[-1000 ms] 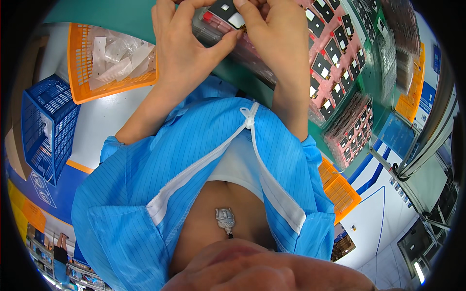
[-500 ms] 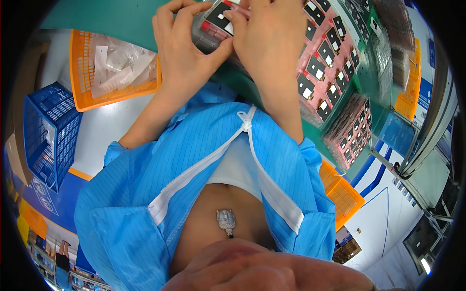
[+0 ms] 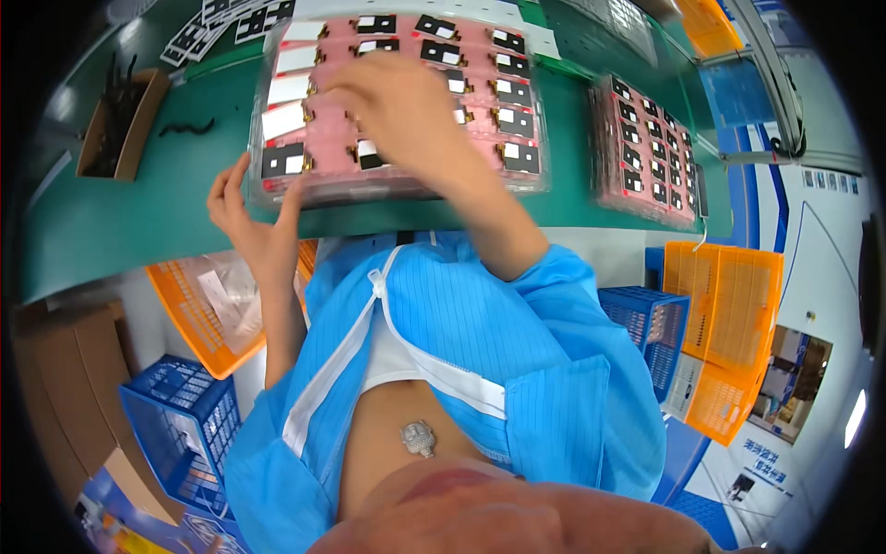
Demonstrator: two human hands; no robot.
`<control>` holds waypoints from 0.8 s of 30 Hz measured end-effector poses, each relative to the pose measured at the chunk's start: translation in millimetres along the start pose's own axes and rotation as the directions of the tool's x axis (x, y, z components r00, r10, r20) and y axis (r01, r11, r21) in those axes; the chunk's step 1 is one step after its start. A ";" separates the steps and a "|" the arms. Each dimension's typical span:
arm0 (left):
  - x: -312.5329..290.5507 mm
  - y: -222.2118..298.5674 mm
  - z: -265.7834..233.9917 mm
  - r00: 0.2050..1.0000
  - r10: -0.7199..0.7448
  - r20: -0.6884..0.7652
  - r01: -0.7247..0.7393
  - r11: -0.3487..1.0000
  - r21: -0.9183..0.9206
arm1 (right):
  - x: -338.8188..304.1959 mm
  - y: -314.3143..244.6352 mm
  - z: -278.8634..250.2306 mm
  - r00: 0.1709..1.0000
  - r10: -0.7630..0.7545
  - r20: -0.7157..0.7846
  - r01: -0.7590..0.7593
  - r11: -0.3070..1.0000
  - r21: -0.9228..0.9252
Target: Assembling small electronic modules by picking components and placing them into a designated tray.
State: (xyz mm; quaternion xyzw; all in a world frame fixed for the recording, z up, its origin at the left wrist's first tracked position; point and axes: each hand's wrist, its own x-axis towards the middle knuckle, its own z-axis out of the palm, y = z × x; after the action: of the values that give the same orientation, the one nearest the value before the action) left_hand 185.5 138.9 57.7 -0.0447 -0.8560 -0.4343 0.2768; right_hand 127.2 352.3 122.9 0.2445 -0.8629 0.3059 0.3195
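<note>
A clear plastic tray [image 3: 406, 189] with pink pockets lies in front of me, holding rows of flat electronic modules with small ribbon tabs. Most modules are black with a white square, such as the one at its near right [image 3: 520, 158]; several in the left column show white faces, like this white-faced module [image 3: 283, 121]. My left hand [image 3: 254, 226] is at the tray's near left corner, thumb and fingers spread apart around it. Over the tray's middle, my right hand [image 3: 397, 111] reaches toward the left columns with bent fingers. Motion blur hides whether it holds anything.
Another loaded pink tray stack [image 3: 641, 152] stands at the right on the green table [image 3: 111, 222]. A cardboard box [image 3: 125, 125] and black-and-white sheets [image 3: 263, 20] lie at the far left. Orange baskets [image 3: 724, 305] and blue crates [image 3: 185, 434] stand below the table edge.
The view has swung, bringing the whole tray in front of me. My hands, close together before, are now apart: the left at the corner, the right over the modules.
</note>
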 end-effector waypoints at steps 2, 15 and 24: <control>8.6 -4.8 -9.5 0.999 0.026 -0.036 -0.026 1.000 0.007 | 7.2 10.8 -54.3 0.981 0.188 0.053 -0.181 0.977 -0.110; 165.2 28.5 55.7 0.754 0.369 0.543 -0.358 0.924 -0.131 | 22.1 156.5 -101.5 0.842 0.351 0.410 -0.330 0.936 -0.124; 208.0 11.8 117.2 0.604 0.380 0.701 -0.475 0.877 -0.066 | 32.1 152.5 -84.6 0.881 0.244 0.406 -0.206 0.969 -0.136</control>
State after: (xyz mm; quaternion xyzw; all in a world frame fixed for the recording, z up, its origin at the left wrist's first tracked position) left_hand -37.0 202.1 117.8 -0.3902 -0.8854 -0.2504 0.0326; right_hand 45.4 508.6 140.2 0.1882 -0.9465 0.2425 0.0995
